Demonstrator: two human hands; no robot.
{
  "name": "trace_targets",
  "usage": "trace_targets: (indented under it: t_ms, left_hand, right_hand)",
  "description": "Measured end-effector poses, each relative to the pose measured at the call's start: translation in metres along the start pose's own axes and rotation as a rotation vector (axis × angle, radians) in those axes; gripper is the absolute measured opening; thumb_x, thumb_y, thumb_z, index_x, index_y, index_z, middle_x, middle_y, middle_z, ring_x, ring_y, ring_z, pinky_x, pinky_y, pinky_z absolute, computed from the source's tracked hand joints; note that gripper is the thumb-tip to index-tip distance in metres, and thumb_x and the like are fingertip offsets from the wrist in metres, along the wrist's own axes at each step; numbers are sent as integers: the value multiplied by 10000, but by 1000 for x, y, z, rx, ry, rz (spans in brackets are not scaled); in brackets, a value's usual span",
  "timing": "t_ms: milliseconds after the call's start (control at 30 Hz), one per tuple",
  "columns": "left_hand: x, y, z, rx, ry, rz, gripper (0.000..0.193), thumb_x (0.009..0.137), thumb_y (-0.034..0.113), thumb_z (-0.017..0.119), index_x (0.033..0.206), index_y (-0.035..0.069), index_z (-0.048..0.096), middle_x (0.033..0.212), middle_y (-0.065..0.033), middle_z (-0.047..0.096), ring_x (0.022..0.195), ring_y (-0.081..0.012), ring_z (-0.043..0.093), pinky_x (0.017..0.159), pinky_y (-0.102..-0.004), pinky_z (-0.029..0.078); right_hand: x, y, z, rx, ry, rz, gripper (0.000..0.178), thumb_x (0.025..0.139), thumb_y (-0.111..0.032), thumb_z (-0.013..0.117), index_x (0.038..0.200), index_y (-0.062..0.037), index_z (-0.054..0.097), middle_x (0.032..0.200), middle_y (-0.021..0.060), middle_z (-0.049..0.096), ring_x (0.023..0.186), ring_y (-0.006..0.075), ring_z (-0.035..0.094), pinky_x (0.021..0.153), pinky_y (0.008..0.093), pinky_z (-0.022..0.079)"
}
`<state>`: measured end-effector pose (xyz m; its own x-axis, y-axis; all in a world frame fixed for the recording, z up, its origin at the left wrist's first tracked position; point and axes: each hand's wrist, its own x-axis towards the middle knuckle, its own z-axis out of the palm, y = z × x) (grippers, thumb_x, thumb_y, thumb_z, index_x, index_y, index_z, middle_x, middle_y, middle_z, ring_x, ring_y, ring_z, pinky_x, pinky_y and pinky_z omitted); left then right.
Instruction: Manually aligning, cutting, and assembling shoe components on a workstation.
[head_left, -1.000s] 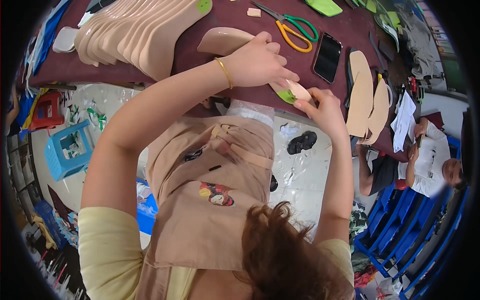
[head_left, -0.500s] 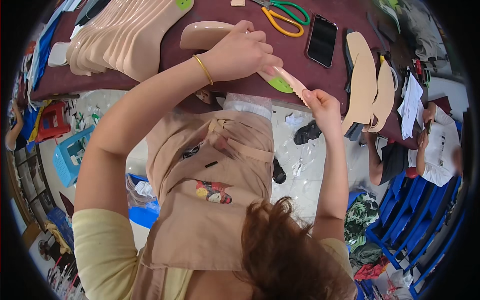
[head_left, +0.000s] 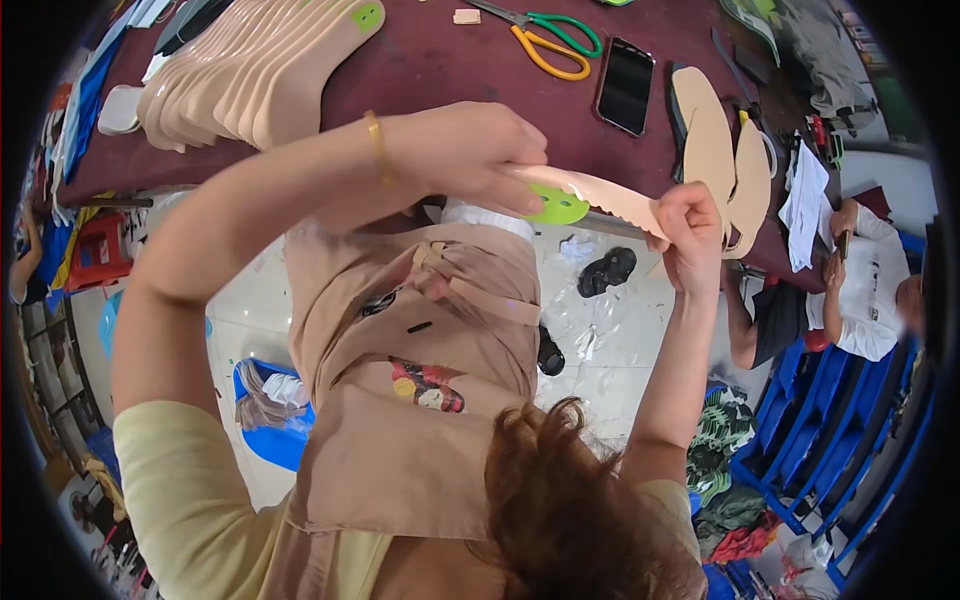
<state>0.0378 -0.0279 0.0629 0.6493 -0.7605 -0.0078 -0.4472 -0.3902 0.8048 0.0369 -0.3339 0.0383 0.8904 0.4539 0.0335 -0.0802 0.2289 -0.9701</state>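
1. Dark red table (head_left: pixel 450 70) carries a stack of beige insoles (head_left: pixel 250 70) on the left
2. Our left hand (head_left: pixel 465 160) is closed on one end of the insole (head_left: pixel 590 190)
3. Our right hand (head_left: pixel 690 225) pinches the other end; we should keep it level and pull evenly

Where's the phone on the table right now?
In the head view, the black phone lies flat on the dark red table, upper right of centre, between the yellow-and-green scissors and the tan insoles.

Beige shoe insole (head_left: pixel 600 193), green round sticker beneath, edge-on, tilted, above table edge
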Motion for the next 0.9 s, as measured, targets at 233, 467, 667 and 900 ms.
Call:
trace_targets:
  t_ms: [233,467,667,900]
  left_hand:
    - [-62,18,12,-185,500,-63,285,803,250,685,784,-29,630,678,-49,431,606,-148,431,535,-300,344]
    - [-68,12,42,-315,899,-134,240,787,224,701,787,-11,650,652,-21,445,598,-99,417,525,-263,335]
    - [-55,6,63,-592,1083,-230,228,817,224,674,806,-4,657,673,16,460,629,-57,427,534,-240,349]
    - [-55,3,59,-862,908,-278,325,853,279,652,978,-19,625,792,12,590,738,-43,532,622,-225,445]
  right_hand:
    - [10,44,66,228,10,-46,120,853,-98,678,865,-35,577,728,71,628,536,85,517,502,230,424]
    - [18,62,126,359,41,-70,105,870,-100,661,887,-50,570,762,81,638,553,92,518,531,237,424]
    - [26,64,151,311,114,-23,134,877,-120,658,870,-38,552,719,65,613,559,98,528,532,238,426]
    - [47,41,141,33,-28,253,145,894,-115,626,855,-8,537,681,39,593,559,77,535,530,217,428]
